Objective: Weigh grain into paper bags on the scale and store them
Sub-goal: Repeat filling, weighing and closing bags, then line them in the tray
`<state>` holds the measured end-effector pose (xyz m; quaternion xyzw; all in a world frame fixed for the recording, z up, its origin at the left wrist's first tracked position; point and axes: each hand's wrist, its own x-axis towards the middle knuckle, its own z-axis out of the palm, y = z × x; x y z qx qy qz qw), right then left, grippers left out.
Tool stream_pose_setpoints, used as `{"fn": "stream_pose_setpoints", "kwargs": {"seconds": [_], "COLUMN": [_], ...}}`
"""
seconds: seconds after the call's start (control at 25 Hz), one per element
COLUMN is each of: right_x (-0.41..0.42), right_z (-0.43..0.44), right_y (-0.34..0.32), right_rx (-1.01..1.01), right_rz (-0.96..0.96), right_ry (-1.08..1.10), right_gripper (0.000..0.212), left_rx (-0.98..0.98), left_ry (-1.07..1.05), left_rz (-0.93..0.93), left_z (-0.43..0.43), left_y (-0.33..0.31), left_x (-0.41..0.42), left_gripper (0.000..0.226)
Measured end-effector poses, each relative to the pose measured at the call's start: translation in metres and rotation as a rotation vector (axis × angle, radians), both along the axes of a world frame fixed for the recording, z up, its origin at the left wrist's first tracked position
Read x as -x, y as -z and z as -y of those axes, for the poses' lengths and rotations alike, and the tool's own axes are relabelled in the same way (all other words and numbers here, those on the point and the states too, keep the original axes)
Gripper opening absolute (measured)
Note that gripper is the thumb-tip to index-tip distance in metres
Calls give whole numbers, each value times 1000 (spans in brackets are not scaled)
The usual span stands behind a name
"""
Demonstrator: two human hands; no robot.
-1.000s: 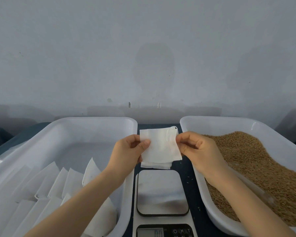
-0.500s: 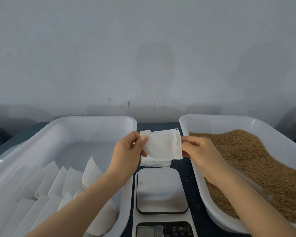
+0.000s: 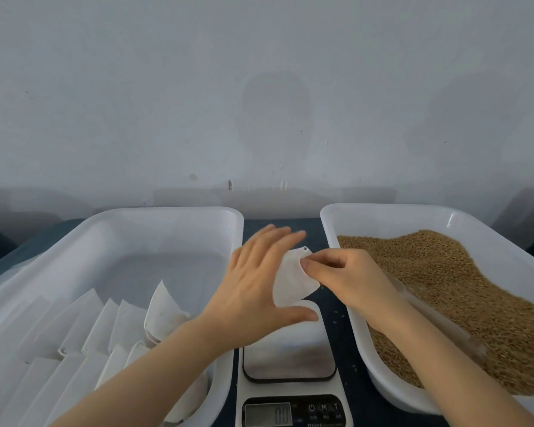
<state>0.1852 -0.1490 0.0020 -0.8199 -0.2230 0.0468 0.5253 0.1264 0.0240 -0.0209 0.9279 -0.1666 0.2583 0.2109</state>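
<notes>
My right hand [image 3: 346, 277] pinches the top edge of a small white paper bag [image 3: 290, 282] held above the far end of the scale [image 3: 290, 359]. My left hand [image 3: 259, 282] is spread with straight fingers against the bag's left side, thumb stretched out below it. The scale's steel plate carries nothing and its display [image 3: 267, 413] is lit. Brown grain [image 3: 463, 291] fills the white tub [image 3: 383, 215] on the right. The stack of spare bags behind the scale is hidden by my hands.
A white tub [image 3: 167, 217] on the left holds several filled, folded paper bags [image 3: 99, 328] in rows at its near end. A clear scoop [image 3: 438, 318] lies half buried in the grain. The dark tabletop [image 3: 346, 340] shows between the tubs; a grey wall stands behind.
My left hand has let go of the bag's left corner and now lies spread against it. The right hand keeps its pinch, and the bag has bent into a curve.
</notes>
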Motion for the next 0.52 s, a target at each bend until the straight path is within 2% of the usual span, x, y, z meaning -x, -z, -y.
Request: {"fn": "stream_pose_setpoints", "kwargs": {"seconds": [0.08, 0.24, 0.4, 0.52], "right_x": [2, 3, 3, 4], "right_z": [0, -1, -1, -1], "right_y": [-1, -2, -2, -2], "right_rx": [15, -12, -6, 17], "right_rz": [16, 7, 15, 12], "right_ry": [-46, -76, -57, -68], "right_gripper": [7, 5, 7, 11], "left_rx": [-86, -5, 127, 173], "left_ry": [-21, -98, -51, -32], "left_rz": [8, 16, -129, -190], "left_z": [2, 0, 0, 0], "left_y": [4, 8, 6, 3], "left_x": [-3, -6, -4, -2], "left_gripper": [90, 60, 63, 58]}}
